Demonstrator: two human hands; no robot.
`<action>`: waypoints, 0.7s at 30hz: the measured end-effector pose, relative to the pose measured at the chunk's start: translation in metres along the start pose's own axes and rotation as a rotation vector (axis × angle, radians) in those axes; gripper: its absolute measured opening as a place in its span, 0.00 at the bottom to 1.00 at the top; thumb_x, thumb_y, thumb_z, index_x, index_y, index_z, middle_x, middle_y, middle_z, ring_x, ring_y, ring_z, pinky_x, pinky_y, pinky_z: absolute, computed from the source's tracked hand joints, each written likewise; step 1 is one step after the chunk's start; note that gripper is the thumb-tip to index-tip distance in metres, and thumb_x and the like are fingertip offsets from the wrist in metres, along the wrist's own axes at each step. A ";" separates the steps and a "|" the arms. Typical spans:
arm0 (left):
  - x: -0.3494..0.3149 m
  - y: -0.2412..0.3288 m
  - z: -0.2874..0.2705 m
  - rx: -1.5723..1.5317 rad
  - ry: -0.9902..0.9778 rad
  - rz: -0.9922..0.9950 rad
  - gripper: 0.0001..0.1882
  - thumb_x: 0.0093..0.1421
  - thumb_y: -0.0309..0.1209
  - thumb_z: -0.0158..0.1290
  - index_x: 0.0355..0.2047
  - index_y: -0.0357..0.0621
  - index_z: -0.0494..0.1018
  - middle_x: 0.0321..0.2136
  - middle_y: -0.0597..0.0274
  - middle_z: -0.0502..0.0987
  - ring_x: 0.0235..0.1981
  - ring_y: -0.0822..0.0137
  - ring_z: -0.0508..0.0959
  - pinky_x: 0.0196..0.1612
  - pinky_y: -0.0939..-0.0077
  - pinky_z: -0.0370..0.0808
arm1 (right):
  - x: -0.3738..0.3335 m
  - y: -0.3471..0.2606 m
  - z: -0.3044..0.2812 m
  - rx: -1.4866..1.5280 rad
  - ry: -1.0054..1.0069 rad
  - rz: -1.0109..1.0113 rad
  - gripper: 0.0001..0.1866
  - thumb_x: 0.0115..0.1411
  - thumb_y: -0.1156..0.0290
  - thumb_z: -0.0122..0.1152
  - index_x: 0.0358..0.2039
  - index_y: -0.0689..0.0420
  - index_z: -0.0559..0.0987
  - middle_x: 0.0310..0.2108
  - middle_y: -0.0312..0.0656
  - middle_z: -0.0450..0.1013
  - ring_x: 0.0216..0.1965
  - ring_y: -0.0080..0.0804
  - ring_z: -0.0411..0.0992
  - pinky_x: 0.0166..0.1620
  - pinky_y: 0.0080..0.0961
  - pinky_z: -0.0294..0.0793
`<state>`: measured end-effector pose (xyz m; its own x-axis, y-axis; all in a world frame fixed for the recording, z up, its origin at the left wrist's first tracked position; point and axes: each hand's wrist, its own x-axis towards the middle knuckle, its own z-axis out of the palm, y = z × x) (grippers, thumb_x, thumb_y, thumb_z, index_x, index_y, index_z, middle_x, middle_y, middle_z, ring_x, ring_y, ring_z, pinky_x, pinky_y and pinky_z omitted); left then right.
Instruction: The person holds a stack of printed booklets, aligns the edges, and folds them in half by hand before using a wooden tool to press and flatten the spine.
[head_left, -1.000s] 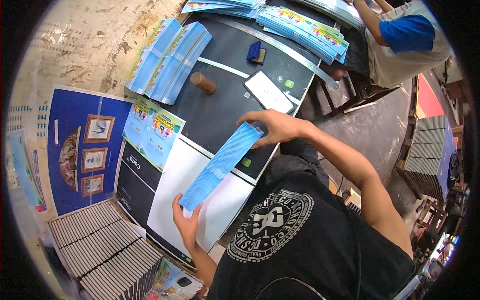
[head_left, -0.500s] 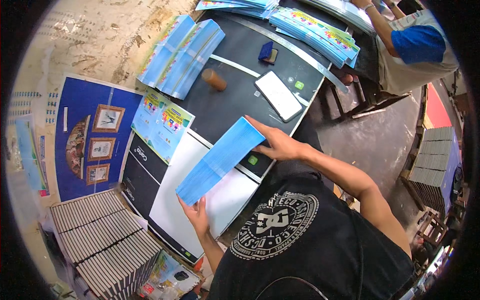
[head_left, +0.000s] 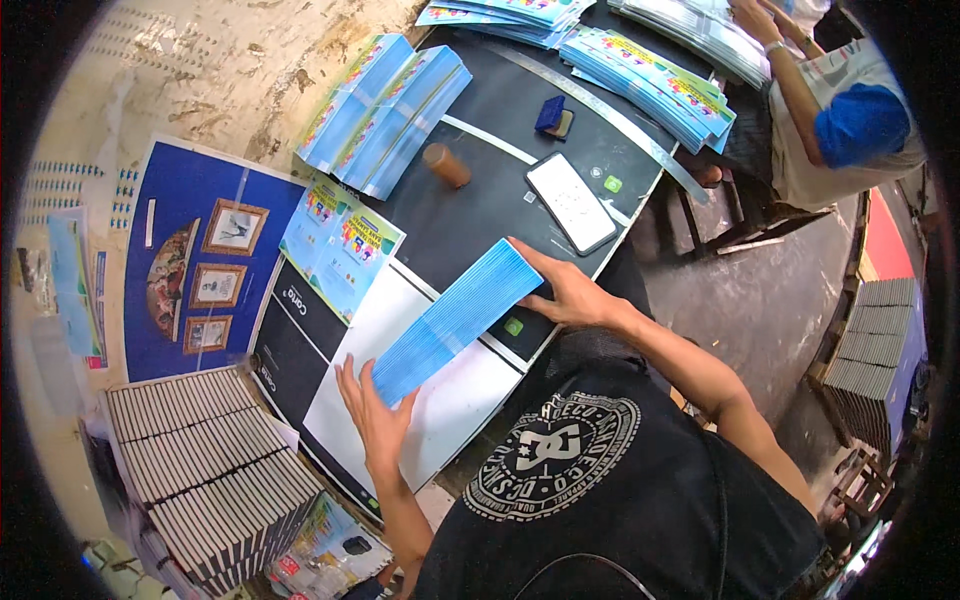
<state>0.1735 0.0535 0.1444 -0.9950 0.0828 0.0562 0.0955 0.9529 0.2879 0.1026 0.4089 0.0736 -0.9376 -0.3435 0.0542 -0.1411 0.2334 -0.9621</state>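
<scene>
A long block of light-blue folded sheets (head_left: pixel 455 320), their edges facing up, lies slantwise over a white sheet (head_left: pixel 345 385) on the black table. My right hand (head_left: pixel 572 290) grips its far right end, thumb on the near side and fingers around the end. At the lower left end is my left hand (head_left: pixel 380 420), its fingers spread apart around the corner; whether the fingertips press on the block I cannot tell. Just beyond lies a colourful printed sheet (head_left: pixel 340 250).
Two upright blue bundles (head_left: pixel 385 115) stand at the far left, beside a brown cylinder (head_left: pixel 446 166). A phone (head_left: pixel 571 203), a small blue case (head_left: pixel 554 118) and a long metal ruler (head_left: pixel 600 105) lie further back. Stacked books (head_left: pixel 200 450) are at lower left. Another person (head_left: pixel 850 130) works at far right.
My left hand has shifted from under the block's near end to its left side, and its fingers have spread. The right hand keeps its grip. The whole view has shifted slightly.
</scene>
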 end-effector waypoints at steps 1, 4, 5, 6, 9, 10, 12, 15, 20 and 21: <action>0.007 0.007 -0.005 0.178 0.055 0.089 0.43 0.47 0.38 0.73 0.61 0.38 0.65 0.64 0.39 0.63 0.69 0.37 0.58 0.70 0.44 0.55 | 0.003 -0.002 0.003 -0.002 0.011 -0.015 0.45 0.61 0.71 0.67 0.73 0.60 0.52 0.73 0.56 0.53 0.72 0.51 0.56 0.72 0.39 0.56; 0.027 0.034 0.008 0.037 0.002 0.184 0.42 0.47 0.42 0.72 0.57 0.35 0.67 0.61 0.39 0.66 0.66 0.40 0.61 0.69 0.48 0.57 | 0.007 -0.008 0.015 -0.030 0.029 -0.075 0.44 0.59 0.72 0.67 0.72 0.62 0.55 0.71 0.57 0.56 0.70 0.52 0.58 0.71 0.39 0.58; 0.033 0.040 0.019 -0.025 -0.025 0.188 0.43 0.47 0.44 0.72 0.57 0.34 0.67 0.60 0.39 0.67 0.64 0.40 0.64 0.68 0.49 0.59 | 0.005 -0.001 0.019 -0.058 0.040 -0.114 0.43 0.59 0.72 0.68 0.71 0.62 0.57 0.71 0.57 0.57 0.71 0.50 0.58 0.72 0.37 0.57; 0.042 0.049 0.037 -0.111 -0.003 0.196 0.43 0.46 0.46 0.72 0.56 0.34 0.68 0.57 0.40 0.70 0.60 0.42 0.69 0.64 0.50 0.63 | 0.002 0.001 0.018 -0.101 0.046 -0.060 0.42 0.58 0.74 0.68 0.71 0.62 0.59 0.71 0.56 0.58 0.71 0.47 0.58 0.72 0.37 0.57; 0.073 0.077 0.051 -0.100 -0.215 0.161 0.25 0.53 0.42 0.67 0.44 0.40 0.73 0.39 0.50 0.80 0.42 0.46 0.79 0.47 0.52 0.72 | -0.012 0.012 0.022 0.035 0.130 0.037 0.37 0.62 0.75 0.67 0.69 0.63 0.63 0.65 0.60 0.66 0.68 0.42 0.65 0.67 0.36 0.62; 0.070 0.078 0.052 -0.081 -0.158 0.188 0.21 0.54 0.40 0.67 0.41 0.42 0.72 0.36 0.53 0.80 0.40 0.49 0.80 0.45 0.54 0.73 | -0.015 0.016 0.026 0.020 0.144 0.020 0.36 0.62 0.75 0.66 0.69 0.63 0.63 0.65 0.60 0.67 0.67 0.41 0.65 0.67 0.35 0.63; 0.059 0.078 0.034 -0.060 -0.058 0.237 0.22 0.53 0.35 0.67 0.42 0.41 0.71 0.38 0.53 0.79 0.43 0.52 0.80 0.45 0.55 0.72 | -0.013 0.014 0.031 -0.013 0.160 -0.031 0.35 0.63 0.76 0.64 0.69 0.65 0.63 0.64 0.60 0.68 0.65 0.39 0.67 0.66 0.35 0.64; 0.048 0.080 0.039 -0.034 0.009 0.257 0.23 0.53 0.34 0.68 0.44 0.39 0.70 0.39 0.52 0.78 0.45 0.52 0.79 0.46 0.55 0.72 | -0.010 0.003 0.025 -0.019 0.152 -0.067 0.33 0.65 0.76 0.62 0.68 0.67 0.63 0.60 0.58 0.71 0.61 0.36 0.70 0.64 0.34 0.67; 0.052 0.084 0.054 0.015 -0.013 0.245 0.25 0.52 0.33 0.67 0.45 0.37 0.68 0.39 0.51 0.78 0.45 0.50 0.80 0.47 0.55 0.74 | -0.001 0.018 0.019 0.006 0.058 0.035 0.34 0.62 0.81 0.63 0.68 0.67 0.63 0.60 0.56 0.71 0.60 0.37 0.70 0.64 0.34 0.66; 0.052 0.083 0.053 0.005 -0.035 0.244 0.25 0.53 0.33 0.67 0.46 0.37 0.68 0.39 0.51 0.78 0.44 0.50 0.80 0.46 0.55 0.74 | -0.001 0.019 0.017 0.040 0.067 0.036 0.35 0.62 0.82 0.64 0.68 0.67 0.62 0.61 0.56 0.70 0.61 0.37 0.69 0.65 0.34 0.65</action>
<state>0.1277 0.1522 0.1207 -0.9429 0.3207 0.0902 0.3332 0.9048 0.2653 0.1063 0.3979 0.0502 -0.9612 -0.2735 0.0355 -0.0950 0.2075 -0.9736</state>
